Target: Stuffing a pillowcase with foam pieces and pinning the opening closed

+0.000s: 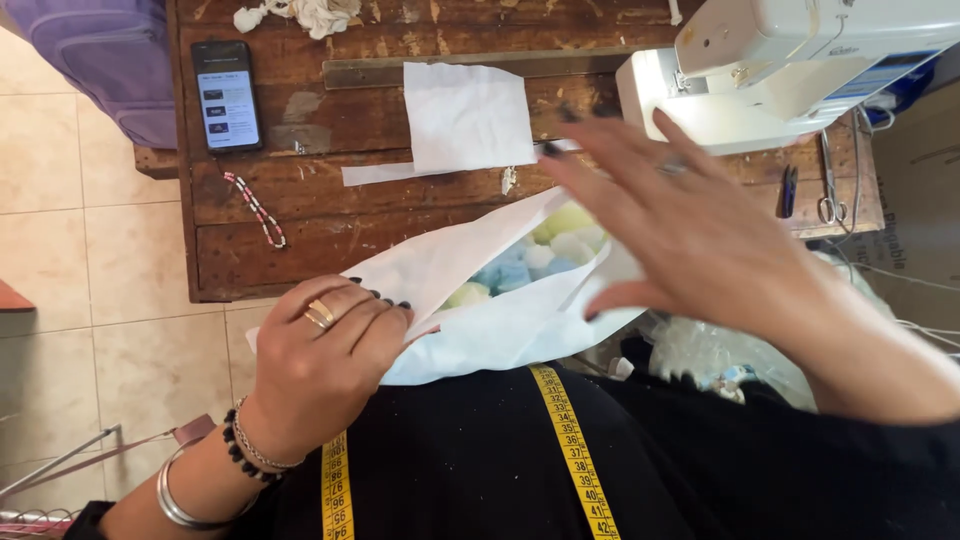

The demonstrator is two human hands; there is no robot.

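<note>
At table edge, over the lap, a white fabric pouch (500, 320) is lying open w/ pastel foam pieces (540, 255) showing inside. Left hand (325, 355) is pinching the pouch's near flap, fingers curled tight on cloth. Right hand (690, 225) is hovering above the opening, fingers spread, holding nothing, blurred. Pouch is looking thin, limp, very light; filling soft, squashy, prob. apt to spill. Best grip: both edges of the opening, not the middle. Sewing machine (790, 70) is sitting beyond; yellow tape measure (570, 440) is hanging across the chest.
</note>
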